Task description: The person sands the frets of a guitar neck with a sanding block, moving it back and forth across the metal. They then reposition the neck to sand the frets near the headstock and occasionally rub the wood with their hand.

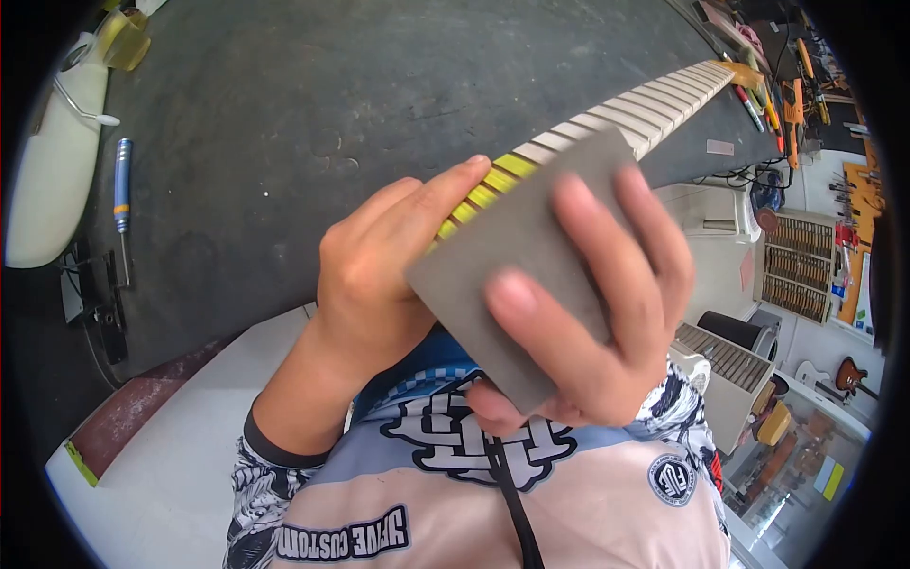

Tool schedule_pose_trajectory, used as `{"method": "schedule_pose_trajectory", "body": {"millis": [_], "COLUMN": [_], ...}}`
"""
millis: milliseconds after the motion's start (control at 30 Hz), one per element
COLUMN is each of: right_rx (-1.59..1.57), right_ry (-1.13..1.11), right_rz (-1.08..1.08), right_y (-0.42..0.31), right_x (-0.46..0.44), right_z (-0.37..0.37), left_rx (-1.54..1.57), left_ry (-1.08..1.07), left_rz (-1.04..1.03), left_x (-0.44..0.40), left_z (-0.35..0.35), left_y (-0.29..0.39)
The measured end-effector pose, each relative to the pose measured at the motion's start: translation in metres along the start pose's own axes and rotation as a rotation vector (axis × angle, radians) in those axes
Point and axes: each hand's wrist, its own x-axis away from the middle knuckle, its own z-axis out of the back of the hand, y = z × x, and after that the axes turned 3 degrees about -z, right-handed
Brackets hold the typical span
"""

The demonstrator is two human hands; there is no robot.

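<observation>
A guitar neck [654, 109] slants from my body toward the upper right, its pale fretboard crossed by dark fret lines. Yellow-green tape [512, 168] covers the stretch between frets nearest my hands. Wrapped around the neck at its near end is my left hand [374, 251], fingers closed, the index finger lying along the edge. My right hand [616, 313] grips a flat grey sheet or pad [512, 251], possibly sandpaper, with fingers on its face and the thumb at its lower edge. The sheet hides part of the neck and is slightly blurred.
The dark worktop [246, 123] bears a blue-handled screwdriver [122, 190] and a large white rounded object [62, 175] at left. Pens [749, 106] lie beyond the neck's far end. A reddish-brown strip [142, 408] is at lower left. Guitars [851, 375] stand at far right.
</observation>
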Motion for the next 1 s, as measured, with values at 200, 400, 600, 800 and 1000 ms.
{"method": "schedule_pose_trajectory", "body": {"millis": [200,400,600,800,1000], "right_rx": [0.025,-0.012,-0.001,-0.086,0.001], "right_ry": [-0.034,0.031,0.100,0.107,0.034], "right_rz": [0.020,-0.018,-0.009,-0.036,-0.083], "right_y": [0.002,0.003,-0.003,0.006,-0.014], "right_x": [-0.018,-0.024,-0.006,-0.032,0.035], "right_z": [0.000,-0.013,-0.003,-0.024,0.026], "left_rx": [0.071,-0.024,0.060,-0.029,-0.041], "left_ry": [0.042,0.010,0.028,-0.035,-0.018], "left_rz": [0.068,-0.008,0.107,-0.063,0.017], "left_x": [0.008,0.013,-0.002,0.005,-0.011], "left_z": [-0.002,-0.004,0.000,-0.002,0.006], "left_y": [-0.008,-0.014,0.000,-0.005,0.002]}}
